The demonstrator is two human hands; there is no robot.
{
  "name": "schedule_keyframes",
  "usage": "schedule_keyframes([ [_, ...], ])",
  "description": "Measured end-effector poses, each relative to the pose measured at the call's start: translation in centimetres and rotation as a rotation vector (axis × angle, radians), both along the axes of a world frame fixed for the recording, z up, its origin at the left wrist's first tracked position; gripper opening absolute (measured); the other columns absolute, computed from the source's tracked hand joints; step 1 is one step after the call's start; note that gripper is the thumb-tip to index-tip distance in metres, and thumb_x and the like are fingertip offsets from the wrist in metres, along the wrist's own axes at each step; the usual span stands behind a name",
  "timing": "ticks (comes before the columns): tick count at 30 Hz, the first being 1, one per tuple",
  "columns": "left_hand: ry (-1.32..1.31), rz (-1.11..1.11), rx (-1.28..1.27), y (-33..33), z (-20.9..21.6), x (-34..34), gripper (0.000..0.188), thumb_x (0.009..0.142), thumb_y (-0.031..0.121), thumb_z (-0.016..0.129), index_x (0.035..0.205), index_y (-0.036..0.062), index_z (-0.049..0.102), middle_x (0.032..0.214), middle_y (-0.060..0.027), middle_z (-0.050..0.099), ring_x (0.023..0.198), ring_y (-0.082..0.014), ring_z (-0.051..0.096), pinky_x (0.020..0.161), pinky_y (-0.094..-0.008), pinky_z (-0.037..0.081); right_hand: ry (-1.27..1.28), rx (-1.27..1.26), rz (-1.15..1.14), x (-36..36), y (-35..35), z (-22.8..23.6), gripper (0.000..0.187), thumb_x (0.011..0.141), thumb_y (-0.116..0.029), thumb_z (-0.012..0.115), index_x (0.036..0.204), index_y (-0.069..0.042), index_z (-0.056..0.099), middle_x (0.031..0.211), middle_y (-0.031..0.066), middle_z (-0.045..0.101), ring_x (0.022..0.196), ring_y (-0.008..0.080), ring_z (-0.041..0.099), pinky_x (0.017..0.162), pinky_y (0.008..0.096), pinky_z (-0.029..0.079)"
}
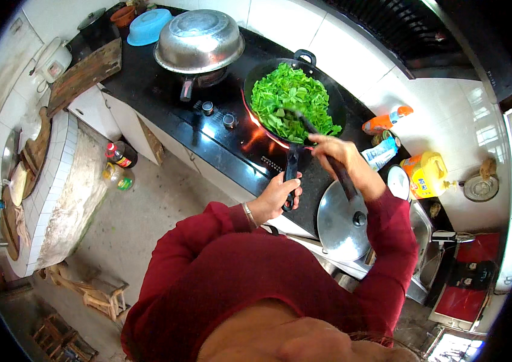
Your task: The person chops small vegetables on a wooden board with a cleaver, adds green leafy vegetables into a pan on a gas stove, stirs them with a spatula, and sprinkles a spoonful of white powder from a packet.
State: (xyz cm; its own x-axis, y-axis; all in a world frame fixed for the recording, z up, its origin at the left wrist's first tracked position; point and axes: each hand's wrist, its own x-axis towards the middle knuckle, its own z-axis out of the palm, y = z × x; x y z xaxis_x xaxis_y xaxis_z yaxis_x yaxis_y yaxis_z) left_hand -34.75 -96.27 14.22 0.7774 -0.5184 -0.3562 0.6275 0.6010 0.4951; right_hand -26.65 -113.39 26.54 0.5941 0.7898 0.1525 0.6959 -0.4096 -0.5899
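Observation:
A black wok (337,102) full of chopped leafy greens (289,93) stands on the stove, with orange flame showing along its near rim. My left hand (275,196) is wrapped round the wok's black handle (292,161). In my right hand (336,152) is the dark handle of a cooking spatula (345,180), slanting down into the greens. The spatula's head is mostly hidden among the leaves.
Left of the wok, an upturned metal basin (198,39) covers a pan on the other burner. A round lid (336,220) lies near my right forearm. A yellow jug (428,175) and an orange bottle (383,122) stand along the wall. Two bottles (122,155) are on the floor.

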Motion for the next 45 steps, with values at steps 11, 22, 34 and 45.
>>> schedule_keyframes([
  [11,-0.024,-0.008,0.033,0.7,-0.1,0.2,0.022,0.088,0.015,0.052,0.107,0.0108,0.042,0.069,-0.0024,0.049,0.052,-0.0120,0.049,0.044,-0.0276,0.042,0.115,-0.005,-0.013,-2.0,2.0,3.5,0.008,0.074,-0.004,0.058,0.078,0.002,0.054,0.092,0.0182,0.061,0.100,0.0379,0.058,0.079,0.0391,0.048],
  [22,-0.020,-0.059,-0.011,1.5,-1.0,0.6,0.022,0.088,0.018,0.053,0.106,0.0125,0.043,0.070,-0.0019,0.051,0.054,-0.0108,0.050,0.044,-0.0262,0.042,-0.062,0.150,-0.214,2.3,0.0,4.1,0.008,0.078,0.004,0.057,0.086,0.002,0.058,0.087,0.0114,0.065,0.076,0.0121,0.060,0.079,0.0302,0.051],
  [34,-0.030,-0.084,0.030,1.9,-0.5,0.6,0.026,0.087,0.017,0.053,0.111,0.0108,0.043,0.069,-0.0018,0.051,0.054,-0.0105,0.050,0.044,-0.0259,0.042,0.079,0.170,-0.155,5.1,1.2,1.3,0.014,0.083,-0.006,0.059,0.093,0.003,0.062,0.094,0.0116,0.065,0.079,0.0156,0.062,0.068,0.0281,0.052],
  [45,-0.005,-0.074,-0.002,2.6,-0.8,0.9,0.027,0.087,0.016,0.053,0.111,0.0093,0.044,0.069,-0.0021,0.050,0.055,-0.0123,0.050,0.043,-0.0270,0.042,0.434,0.327,-0.409,5.2,4.3,5.5,0.022,0.090,-0.016,0.055,0.099,0.002,0.061,0.094,0.0099,0.065,0.071,0.0148,0.065,0.061,0.0256,0.056],
])
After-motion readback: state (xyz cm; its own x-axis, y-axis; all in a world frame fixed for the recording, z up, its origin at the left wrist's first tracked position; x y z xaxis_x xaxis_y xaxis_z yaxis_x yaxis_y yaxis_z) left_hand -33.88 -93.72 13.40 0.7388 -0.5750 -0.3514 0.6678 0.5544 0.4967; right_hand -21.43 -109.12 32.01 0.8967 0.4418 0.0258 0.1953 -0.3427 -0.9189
